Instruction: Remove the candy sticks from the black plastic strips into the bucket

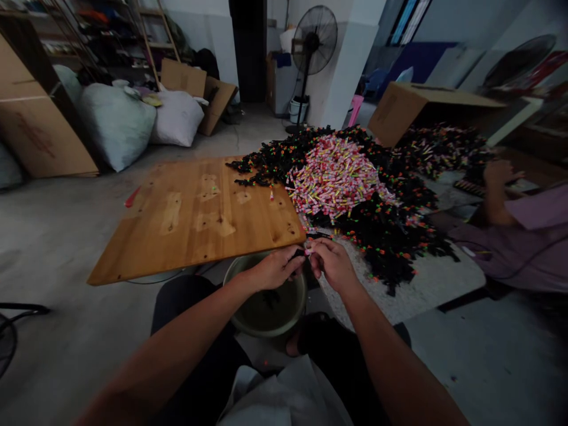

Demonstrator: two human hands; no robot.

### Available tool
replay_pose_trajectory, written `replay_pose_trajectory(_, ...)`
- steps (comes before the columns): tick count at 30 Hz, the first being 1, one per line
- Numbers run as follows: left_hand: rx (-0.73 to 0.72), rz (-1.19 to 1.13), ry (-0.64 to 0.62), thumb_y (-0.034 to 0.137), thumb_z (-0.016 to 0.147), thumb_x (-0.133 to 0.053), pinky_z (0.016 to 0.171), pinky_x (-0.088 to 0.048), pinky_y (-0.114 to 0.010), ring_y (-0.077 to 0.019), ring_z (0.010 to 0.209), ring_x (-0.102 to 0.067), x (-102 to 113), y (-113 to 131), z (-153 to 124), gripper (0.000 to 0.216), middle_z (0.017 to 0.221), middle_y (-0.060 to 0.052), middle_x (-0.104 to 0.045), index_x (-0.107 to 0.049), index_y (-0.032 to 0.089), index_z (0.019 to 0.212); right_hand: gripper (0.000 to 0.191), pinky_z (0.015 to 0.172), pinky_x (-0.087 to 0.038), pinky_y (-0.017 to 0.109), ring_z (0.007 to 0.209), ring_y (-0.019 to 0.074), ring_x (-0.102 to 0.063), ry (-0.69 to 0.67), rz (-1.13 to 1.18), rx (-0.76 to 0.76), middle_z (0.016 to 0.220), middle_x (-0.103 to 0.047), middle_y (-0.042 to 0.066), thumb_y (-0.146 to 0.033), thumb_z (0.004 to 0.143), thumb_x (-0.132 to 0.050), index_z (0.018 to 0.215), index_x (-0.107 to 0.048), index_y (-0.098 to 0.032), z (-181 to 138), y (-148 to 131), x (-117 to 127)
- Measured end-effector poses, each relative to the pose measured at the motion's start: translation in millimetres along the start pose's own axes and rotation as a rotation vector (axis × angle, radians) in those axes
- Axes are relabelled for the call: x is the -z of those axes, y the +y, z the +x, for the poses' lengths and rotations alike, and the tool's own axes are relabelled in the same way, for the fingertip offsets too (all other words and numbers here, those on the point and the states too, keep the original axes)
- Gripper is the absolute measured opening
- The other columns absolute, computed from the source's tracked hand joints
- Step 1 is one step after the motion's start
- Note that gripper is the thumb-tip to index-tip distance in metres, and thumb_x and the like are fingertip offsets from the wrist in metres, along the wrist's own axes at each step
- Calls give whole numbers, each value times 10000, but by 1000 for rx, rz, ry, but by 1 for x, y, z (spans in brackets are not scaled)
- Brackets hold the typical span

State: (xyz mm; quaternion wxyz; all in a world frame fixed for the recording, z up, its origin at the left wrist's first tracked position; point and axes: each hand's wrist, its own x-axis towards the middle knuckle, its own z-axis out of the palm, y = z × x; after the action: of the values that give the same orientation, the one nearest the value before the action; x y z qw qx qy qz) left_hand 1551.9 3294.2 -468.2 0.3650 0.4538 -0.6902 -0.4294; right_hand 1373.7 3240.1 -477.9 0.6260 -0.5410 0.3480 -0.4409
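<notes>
Left hand pinches black piece, right hand pinches small pink piece — both above tub, beside desk corner. Loose pinch could slip — tiny parts might drop into tub.

This looks like a workshop: heaps of small parts on a desk, stuffed sacks on bare floor, a standing fan, another person alongside.
</notes>
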Motion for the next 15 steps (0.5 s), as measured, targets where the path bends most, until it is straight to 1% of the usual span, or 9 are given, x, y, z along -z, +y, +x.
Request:
replay_pose_trajectory(3, 12, 35, 8, 495, 973, -514, 578, -507, -237, -147, 639, -595, 0, 1, -1, 319, 774, -27, -650, -634, 201, 1004, 259, 309, -339, 220, 325, 104, -422, 1, -25, 0, 460, -531, -71, -449, 808, -669, 850, -639, -196, -1, -3, 1)
replay_pose_trajectory(5, 27, 63, -5, 459, 972, -519, 559, -485, -240, -145, 603, -587, 1, 3, -1, 278, 755, -26, -653, -637, 208, 954, 244, 308, -328, 215, 320, 102, -421, -2, -87, 15, 454, -525, -70, -439, 827, -645, 833, -639, -196, -2, -6, 0)
replay_pose_trajectory(8, 101, 38, -51, 431, 927, -594, 528, -457, -246, -155, 571, -596, 0, 7, -4, 220, 739, -32, -676, -655, 221, 910, 251, 314, -311, 203, 317, 97, -422, -39, -211, 26, 443, -506, -73, -438, 859, -611, 817, -645, -193, -5, -6, -3)
replay_pose_trajectory(10, 139, -7, -92, 438, 893, -636, 509, -451, -247, -163, 558, -609, 1, 8, -6, 220, 733, -34, -693, -681, 224, 920, 276, 320, -299, 194, 314, 91, -412, -70, -228, 20, 438, -487, -81, -461, 875, -594, 826, -646, -195, -7, -2, -5)
replay_pose_trajectory(12, 133, -22, -134, 449, 883, -638, 490, -450, -250, -170, 538, -619, 4, 5, -9, 239, 716, -36, -707, -712, 227, 928, 311, 335, -312, 191, 325, 91, -425, -137, -198, -11, 460, -499, -82, -500, 885, -580, 855, -641, -197, -8, 5, -5)
replay_pose_trajectory(13, 126, 0, -151, 452, 874, -643, 486, -449, -252, -172, 528, -618, 8, 1, -10, 239, 696, -36, -707, -726, 229, 902, 342, 347, -330, 195, 339, 97, -448, -193, -192, -48, 488, -528, -74, -529, 896, -558, 884, -639, -197, -7, 9, -4)
replay_pose_trajectory(14, 123, 49, -167, 450, 855, -661, 489, -447, -253, -174, 526, -616, 12, -3, -12, 229, 677, -35, -705, -734, 233, 857, 382, 360, -350, 203, 355, 106, -474, -245, -209, -93, 520, -564, -60, -560, 913, -521, 921, -637, -196, -4, 12, 0)
replay_pose_trajectory(15, 128, 121, -183, 442, 825, -690, 501, -445, -252, -177, 539, -618, 18, -8, -14, 211, 670, -34, -703, -734, 236, 810, 423, 375, -367, 214, 371, 117, -497, -268, -257, -130, 551, -595, -42, -583, 933, -471, 953, -636, -193, 2, 15, 4)
